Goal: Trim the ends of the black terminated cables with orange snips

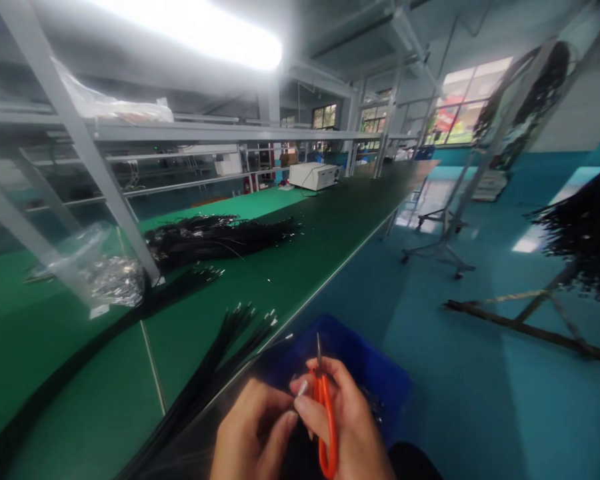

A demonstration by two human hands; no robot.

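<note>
My right hand [347,417] is closed around orange-handled scissors [325,413], whose thin blades point up and away from me. My left hand [255,430] pinches a thin black cable with a small metal tip [303,389], held right against the scissors and my right fingers. Both hands hover over a blue plastic bin [380,373] at the bench's near edge. A bundle of black cables with metal ends [220,360] lies on the green bench [305,260] just left of my hands.
More black cable bundles [215,237] lie farther along the bench, beside a clear bag of metal parts [115,280]. A grey frame post [80,140] slants across the left. A white box [314,175] stands far back. Wheeled racks hung with cables [520,107] stand on the blue floor at right.
</note>
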